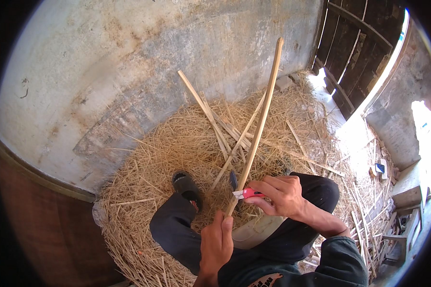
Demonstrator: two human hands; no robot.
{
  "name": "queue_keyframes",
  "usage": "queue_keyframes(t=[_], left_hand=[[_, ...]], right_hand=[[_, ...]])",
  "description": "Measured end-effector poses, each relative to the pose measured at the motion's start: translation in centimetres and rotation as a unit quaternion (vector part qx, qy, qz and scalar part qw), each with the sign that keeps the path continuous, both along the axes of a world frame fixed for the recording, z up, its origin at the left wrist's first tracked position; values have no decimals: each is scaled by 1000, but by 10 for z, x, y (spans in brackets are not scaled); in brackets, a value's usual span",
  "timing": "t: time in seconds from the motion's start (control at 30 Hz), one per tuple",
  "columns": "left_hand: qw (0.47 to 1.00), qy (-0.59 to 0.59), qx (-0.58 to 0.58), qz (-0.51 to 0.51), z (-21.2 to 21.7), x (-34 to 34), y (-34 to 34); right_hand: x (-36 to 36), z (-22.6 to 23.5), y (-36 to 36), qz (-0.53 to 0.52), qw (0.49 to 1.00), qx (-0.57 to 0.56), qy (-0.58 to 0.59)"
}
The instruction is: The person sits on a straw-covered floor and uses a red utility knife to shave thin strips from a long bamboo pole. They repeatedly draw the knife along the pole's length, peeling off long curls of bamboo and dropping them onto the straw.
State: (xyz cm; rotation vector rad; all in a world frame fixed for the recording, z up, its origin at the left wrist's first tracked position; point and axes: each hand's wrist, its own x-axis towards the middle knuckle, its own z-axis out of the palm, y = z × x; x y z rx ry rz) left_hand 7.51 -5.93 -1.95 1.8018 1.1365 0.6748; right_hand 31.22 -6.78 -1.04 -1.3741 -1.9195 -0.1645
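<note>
A long pale bamboo strip (262, 119) slants up and away from my lap toward the wall. My left hand (217, 243) is closed round its near end, thumb lying along it. In my right hand (283, 197) is a red utility knife (250, 193), its blade end against the strip just above my left hand. Behind the strip, by the blade, a dark flat object (233, 182) shows only in part, and I cannot make out what it is.
Curly shavings (143, 210) cover the floor around my legs. More strips (203, 106) lean against the stained wall (129, 62). My foot wears a dark sandal (187, 187). At the right are a plank door (354, 52), a small blue object (379, 168) and a wooden frame (401, 239).
</note>
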Motion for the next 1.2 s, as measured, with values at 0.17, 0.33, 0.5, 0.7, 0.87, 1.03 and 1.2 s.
queue_keyframes(t=[0.17,0.33,0.5,0.7,0.87,1.03,1.2], left_hand=[[1000,8,4,2,1,-2,-2],[1000,20,18,-1,0,-5,-4],[1000,27,8,-1,6,-7,-4],[994,68,-76,-50,-12,-37,-34],[989,100,-78,-72,-6,-51,-31],[988,118,-78,-59,-7,-48,-24],[990,120,-56,-54,-10,-48,-24]], right_hand=[[1,0,0,-3,1000,7,-16],[3,0,0,-1,1000,12,-21],[6,-1,-1,-13,999,14,-28],[90,13,25,-276,945,-22,172],[98,1,15,-261,951,-30,162],[109,-4,26,-223,964,-11,143],[119,4,33,-173,981,9,92]])
